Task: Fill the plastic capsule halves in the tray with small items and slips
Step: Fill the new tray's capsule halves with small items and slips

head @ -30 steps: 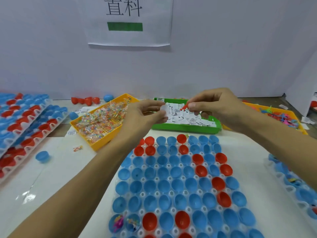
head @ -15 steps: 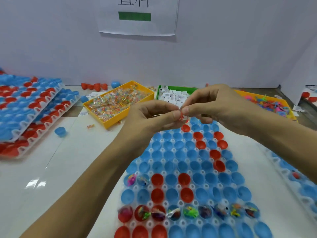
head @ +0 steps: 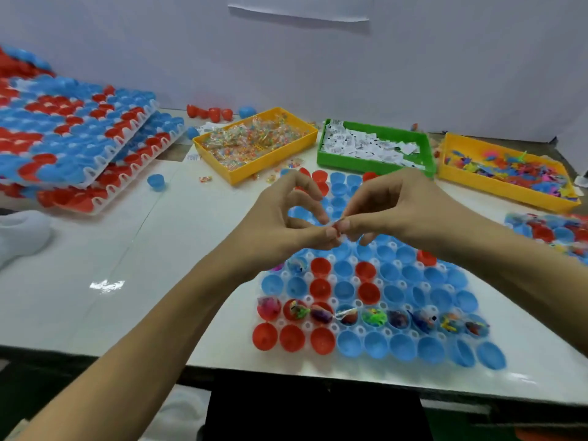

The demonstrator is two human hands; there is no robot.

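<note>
Fingers (head: 329,232) of both hands meet above the capsule tray (head: 359,303), and they pinch together one small item (head: 338,228), white with a bit of red; it is too small and blurred to say what it is. On the left hand (head: 280,224) the thumb and a bent finger close on the item, while the forefinger curls up and makes a ring. On the right hand (head: 394,208) the thumb and forefinger clamp the same item from the other side, and the other fingers hang curled under the palm.

Below the hands the tray holds blue and red capsule halves (head: 345,289), all open side up. In the second row from the near edge of the tray the halves have colourful small toys (head: 375,317) inside; the nearest row shows only bare halves. Behind the tray, a yellow bin (head: 254,141) carries little wrapped packets, a green bin (head: 375,148) just behind the tray carries white printed slips (head: 359,144), and to the right of it another yellow bin (head: 506,170) carries bright plastic pieces. Far left of the tray, stacked trays (head: 76,138) of capsule halves lie tilted on the white table (head: 111,265). One loose blue half (head: 156,181) lies between this stack and the tray. Some red halves (head: 210,113) and a blue one lie by the wall.
</note>
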